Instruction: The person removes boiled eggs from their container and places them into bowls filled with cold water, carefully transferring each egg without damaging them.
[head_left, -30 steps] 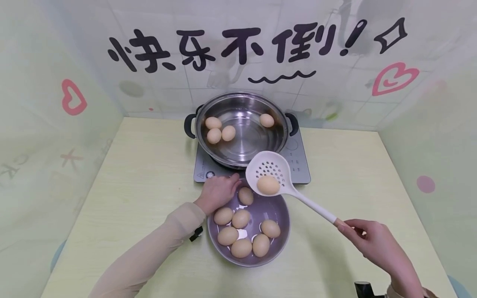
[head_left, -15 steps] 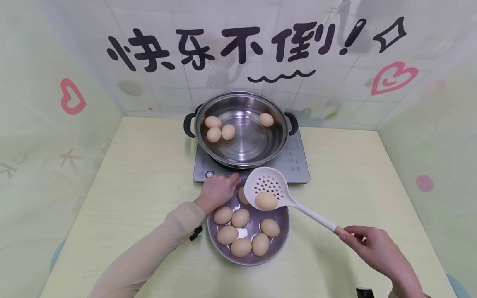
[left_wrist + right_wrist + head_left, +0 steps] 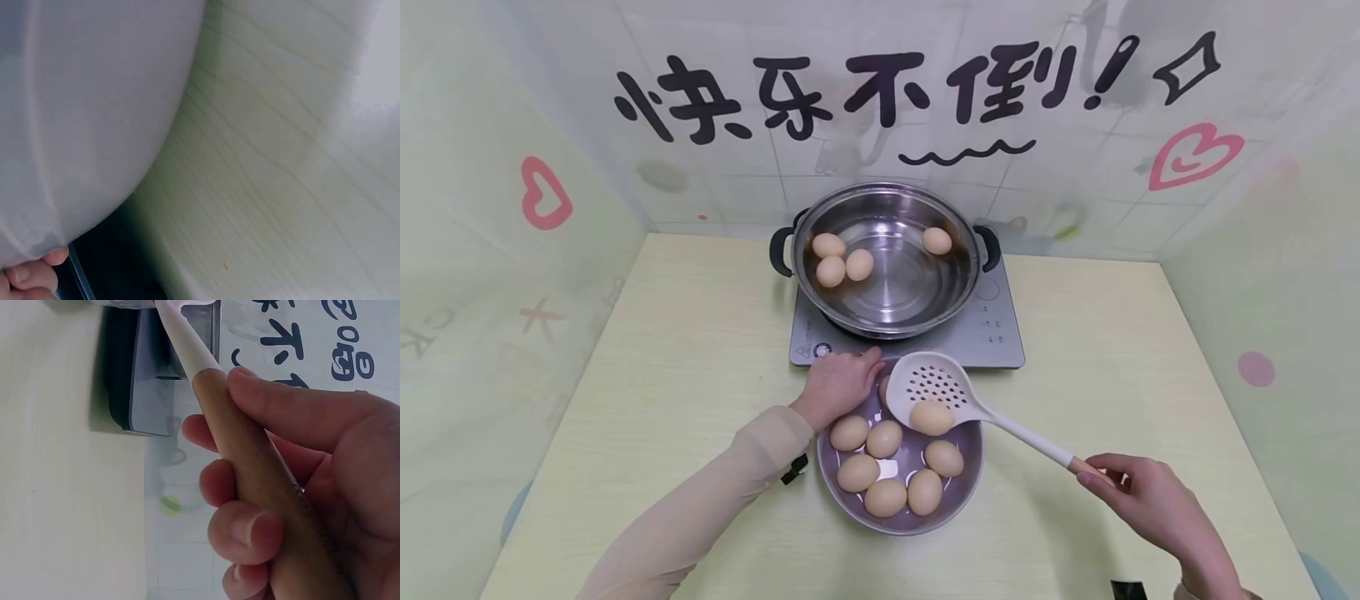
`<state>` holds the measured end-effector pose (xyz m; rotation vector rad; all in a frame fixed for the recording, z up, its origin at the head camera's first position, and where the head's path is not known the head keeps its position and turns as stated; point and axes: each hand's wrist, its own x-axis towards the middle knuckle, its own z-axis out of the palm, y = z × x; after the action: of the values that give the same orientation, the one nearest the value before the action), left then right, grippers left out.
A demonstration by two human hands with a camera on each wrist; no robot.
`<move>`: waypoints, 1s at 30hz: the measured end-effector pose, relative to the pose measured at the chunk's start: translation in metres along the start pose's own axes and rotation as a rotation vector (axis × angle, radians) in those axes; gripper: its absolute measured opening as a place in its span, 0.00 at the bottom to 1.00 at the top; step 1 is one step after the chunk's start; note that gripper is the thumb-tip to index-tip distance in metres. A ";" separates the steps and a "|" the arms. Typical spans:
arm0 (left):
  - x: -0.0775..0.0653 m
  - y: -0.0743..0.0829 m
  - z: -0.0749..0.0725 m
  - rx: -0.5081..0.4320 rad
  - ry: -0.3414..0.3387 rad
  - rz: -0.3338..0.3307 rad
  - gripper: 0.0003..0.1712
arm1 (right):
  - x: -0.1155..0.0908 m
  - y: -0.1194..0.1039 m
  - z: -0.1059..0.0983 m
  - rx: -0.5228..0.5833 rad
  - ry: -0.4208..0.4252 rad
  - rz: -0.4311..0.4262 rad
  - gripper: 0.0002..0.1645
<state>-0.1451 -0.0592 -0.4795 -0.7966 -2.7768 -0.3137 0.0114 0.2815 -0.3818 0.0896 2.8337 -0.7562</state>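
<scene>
My right hand grips the wooden handle of a white perforated skimmer. One brown egg sits in the skimmer's head, which hangs over the far part of a purple-grey bowl. Several eggs lie in that bowl; the skimmer partly hides one. My left hand holds the bowl's far-left rim, its fingertips curled against the outside in the left wrist view. Behind the bowl stands a steel pot with several eggs inside.
The pot has black side handles and rests on a grey induction cooker. Bowl and cooker stand on a pale wooden table. Printed sheeting with black lettering encloses the back and sides.
My right hand has drawn the skimmer and its egg back from the pot's front edge and lowered it over the bowl. The left hand stays at the rim.
</scene>
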 end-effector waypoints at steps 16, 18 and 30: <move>0.001 0.001 -0.003 -0.013 -0.029 -0.014 0.13 | 0.000 0.000 0.000 -0.022 0.053 -0.029 0.04; 0.001 0.001 -0.003 -0.019 -0.040 -0.020 0.13 | 0.000 0.000 0.000 -0.023 0.070 -0.037 0.04; 0.000 0.001 -0.004 -0.023 -0.027 -0.021 0.13 | -0.002 -0.002 -0.005 0.009 0.087 -0.070 0.02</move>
<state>-0.1439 -0.0595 -0.4757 -0.7838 -2.8135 -0.3411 0.0119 0.2819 -0.3765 0.0257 2.9293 -0.7989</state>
